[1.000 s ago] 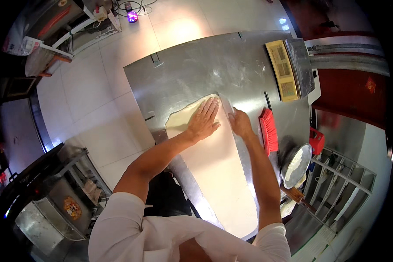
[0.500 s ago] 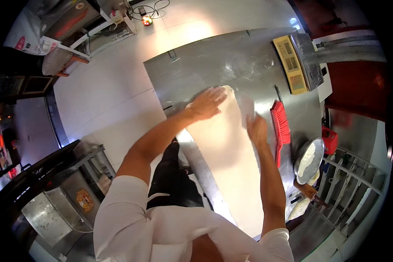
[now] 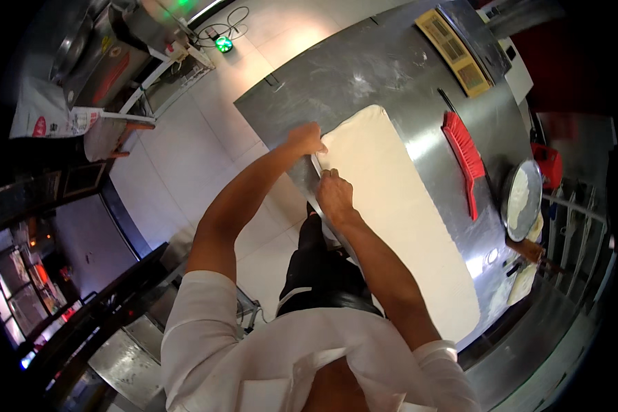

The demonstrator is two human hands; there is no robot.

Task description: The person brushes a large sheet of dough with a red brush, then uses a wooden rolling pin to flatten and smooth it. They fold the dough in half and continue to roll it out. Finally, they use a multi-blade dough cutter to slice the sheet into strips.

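A long, flat sheet of pale dough (image 3: 398,206) lies along the near side of the steel table (image 3: 323,89), its far end rounded. At its left corner, my left hand (image 3: 307,139) has its fingers bent and pinched over the dough's edge. Just nearer to me, my right hand (image 3: 336,198) is curled with its fingertips gripping the same left edge. My right forearm crosses above the dough and hides part of that edge. To the right of the sheet rests a red-bristled brush (image 3: 464,154), apart from both hands.
A scale with a yellow panel (image 3: 453,51) stands at the table's far right. A metal bowl of flour (image 3: 521,199) sits at the right edge, beside a red container (image 3: 547,165). A rack (image 3: 577,226) stands beyond. Tiled floor (image 3: 185,137) borders the table's left.
My left hand went from lying flat on the dough to pinching its left edge. My right hand crossed from the dough's right side to that edge. The view has turned and shifted.
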